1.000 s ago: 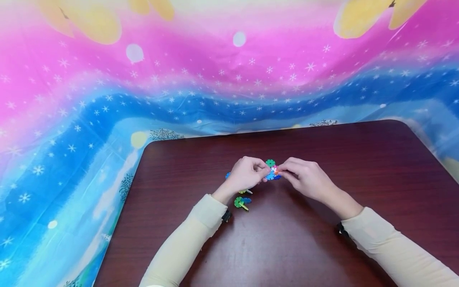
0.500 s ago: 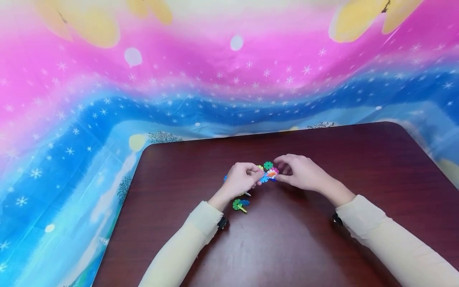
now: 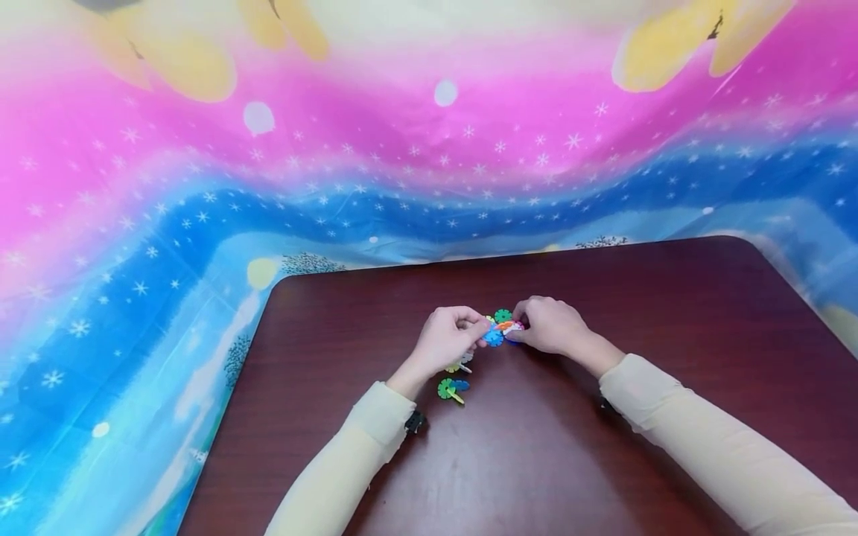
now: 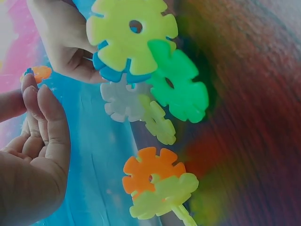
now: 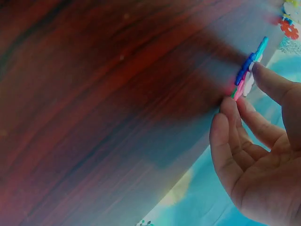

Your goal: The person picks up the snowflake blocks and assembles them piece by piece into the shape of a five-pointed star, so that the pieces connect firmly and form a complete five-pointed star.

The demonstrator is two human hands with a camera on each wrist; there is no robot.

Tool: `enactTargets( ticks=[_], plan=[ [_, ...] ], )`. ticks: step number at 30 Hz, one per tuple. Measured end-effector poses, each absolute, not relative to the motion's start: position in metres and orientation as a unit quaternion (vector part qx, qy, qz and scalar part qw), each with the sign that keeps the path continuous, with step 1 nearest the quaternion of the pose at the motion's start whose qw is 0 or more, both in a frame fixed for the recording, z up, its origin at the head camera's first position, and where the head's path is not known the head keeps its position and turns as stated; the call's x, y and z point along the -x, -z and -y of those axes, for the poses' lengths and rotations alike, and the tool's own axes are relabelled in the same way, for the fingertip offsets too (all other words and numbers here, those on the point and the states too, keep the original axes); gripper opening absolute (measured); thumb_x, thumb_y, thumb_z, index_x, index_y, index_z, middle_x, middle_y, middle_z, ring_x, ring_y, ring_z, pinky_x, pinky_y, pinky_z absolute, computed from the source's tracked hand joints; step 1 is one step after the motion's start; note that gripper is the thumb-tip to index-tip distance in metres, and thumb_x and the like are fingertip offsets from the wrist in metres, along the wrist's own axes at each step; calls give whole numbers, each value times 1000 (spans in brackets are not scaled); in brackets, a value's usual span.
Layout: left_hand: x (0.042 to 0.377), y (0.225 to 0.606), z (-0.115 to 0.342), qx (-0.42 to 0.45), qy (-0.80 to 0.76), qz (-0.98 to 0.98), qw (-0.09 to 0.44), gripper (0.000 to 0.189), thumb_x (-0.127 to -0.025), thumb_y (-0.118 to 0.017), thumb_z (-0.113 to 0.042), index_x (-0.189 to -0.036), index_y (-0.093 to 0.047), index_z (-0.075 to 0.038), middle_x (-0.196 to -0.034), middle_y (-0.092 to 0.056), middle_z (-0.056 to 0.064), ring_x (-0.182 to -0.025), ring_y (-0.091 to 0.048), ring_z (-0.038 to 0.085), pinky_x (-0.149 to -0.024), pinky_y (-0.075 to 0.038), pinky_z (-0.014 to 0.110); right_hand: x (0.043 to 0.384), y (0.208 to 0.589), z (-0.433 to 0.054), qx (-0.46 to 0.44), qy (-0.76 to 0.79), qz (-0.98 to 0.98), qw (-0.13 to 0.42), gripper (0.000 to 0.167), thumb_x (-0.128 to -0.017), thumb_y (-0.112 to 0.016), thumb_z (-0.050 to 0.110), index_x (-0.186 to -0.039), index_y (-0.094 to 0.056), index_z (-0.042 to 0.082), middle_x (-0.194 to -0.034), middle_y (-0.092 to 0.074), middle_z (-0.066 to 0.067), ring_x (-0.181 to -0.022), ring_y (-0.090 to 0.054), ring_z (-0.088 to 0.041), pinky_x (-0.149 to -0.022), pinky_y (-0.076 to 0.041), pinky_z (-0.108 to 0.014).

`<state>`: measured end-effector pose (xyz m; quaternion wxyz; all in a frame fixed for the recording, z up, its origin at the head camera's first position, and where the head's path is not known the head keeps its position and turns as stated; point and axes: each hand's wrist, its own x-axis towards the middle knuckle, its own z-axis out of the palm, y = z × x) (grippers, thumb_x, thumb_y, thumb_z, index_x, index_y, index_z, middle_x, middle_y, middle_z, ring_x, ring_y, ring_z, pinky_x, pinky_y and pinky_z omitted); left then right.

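Both hands meet over the far middle of the table at a cluster of notched plastic snowflake discs. In the head view my left hand point(image 3: 444, 339) pinches the cluster's left side, by a light blue disc point(image 3: 493, 339). My right hand point(image 3: 553, 325) grips the right side, thumb at a white disc point(image 3: 512, 333). An orange disc point(image 3: 503, 326) stands out between the hands, and a green disc point(image 3: 503, 316) shows behind. Seen edge-on in the right wrist view, a dark blue disc point(image 5: 244, 70) and a pink one lie between thumb and fingertips.
Joined discs in green, blue and yellow point(image 3: 445, 388) lie nearer on the dark wooden table point(image 3: 536, 461). Large in the left wrist view are a yellow disc point(image 4: 113, 42), a green disc point(image 4: 181, 87) and an orange disc point(image 4: 143, 165). A printed cloth point(image 3: 375, 149) hangs behind.
My right hand's fingers loosened from the cluster half a second ago; the hand has since moved left and taken hold of its right side. My left hand keeps its pinch.
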<state>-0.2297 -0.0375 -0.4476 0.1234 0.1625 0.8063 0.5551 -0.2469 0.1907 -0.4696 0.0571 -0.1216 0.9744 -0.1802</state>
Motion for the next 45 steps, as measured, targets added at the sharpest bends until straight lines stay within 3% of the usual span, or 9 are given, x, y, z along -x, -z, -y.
enactTargets(
  ticks=[10,17,25,32,39,45],
  plan=[
    [230,449,40,-159,-566,-800,124,16,-99,-73,-22,-102,-78,-8,-75,-74,2,-83,-73,42,-71,-62,42,243,471,-201,105,273,-955,48,21,-91,-82,22,-105,-74,8,-89,-70,-1,-79,-64,-19,-76,-56,-43],
    [231,448,41,-156,-571,-797,121,17,-100,-73,-23,-102,-79,-8,-76,-74,3,-83,-72,43,-69,-62,37,239,473,-210,106,280,-954,6,14,-93,-80,24,-105,-80,15,-90,-72,3,-82,-66,-17,-76,-56,-43],
    [233,448,39,-149,-578,-794,116,18,-100,-73,-23,-102,-79,-7,-74,-74,3,-82,-72,44,-67,-62,33,230,473,-220,107,331,-937,-13,18,-94,-80,24,-106,-77,11,-89,-72,3,-81,-66,-16,-77,-57,-40],
    [232,449,36,-140,-585,-792,103,16,-99,-73,-21,-102,-79,-6,-76,-74,3,-81,-73,43,-66,-61,30,206,466,-209,167,368,-909,-99,12,-92,-83,26,-100,-78,20,-87,-71,11,-77,-67,-7,-72,-59,-32],
    [230,448,32,-144,-580,-796,94,16,-98,-75,-22,-100,-79,-7,-74,-74,2,-78,-73,41,-64,-61,30,192,460,-195,254,333,-886,-199,22,-87,-86,14,-107,-78,16,-97,-71,9,-82,-67,-5,-71,-59,-31],
    [229,450,29,-146,-574,-801,87,15,-98,-75,-23,-99,-79,-9,-73,-74,-2,-78,-74,39,-64,-61,29,190,461,-192,276,326,-871,-243,26,-82,-88,7,-105,-80,14,-96,-72,7,-78,-66,-6,-65,-58,-33]
  ],
)
